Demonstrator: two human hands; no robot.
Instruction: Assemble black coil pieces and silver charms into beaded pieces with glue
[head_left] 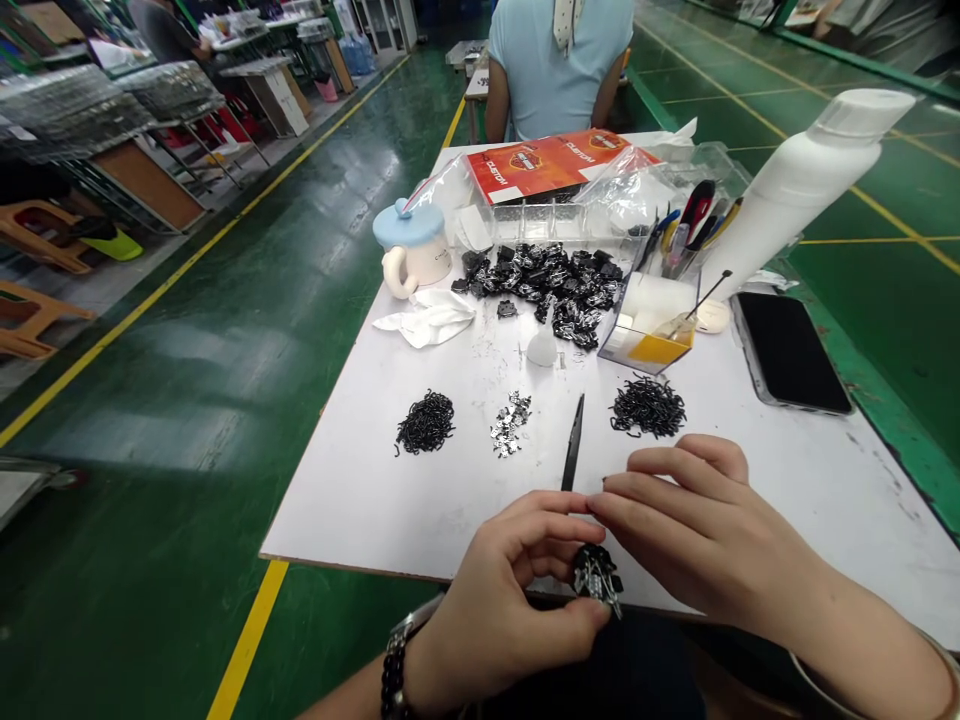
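Note:
My left hand (525, 590) is closed around a small black plastic part with shiny metal pieces (595, 575), held by thumb and fingers at the table's front edge. Just right of it, my right hand (690, 520) reaches in with fingers stretched out, its fingertips meeting those of my left hand. Its thumb is hidden. Black tweezers (574, 445) point away from me on the table, their near end behind my left fingers. Beyond my hands are a pile of small black pins (425, 422), a scatter of small silver metal pieces (510, 424) and a second black pin pile (649, 405).
A heap of black parts (551, 280) lies farther back, beside a clear pen holder (649, 340). Around these are a blue-lidded mug (416, 250), tissue (427, 318), a white bottle (810, 190), a phone (791, 350) and a red box (540, 165). Someone sits ahead, facing away.

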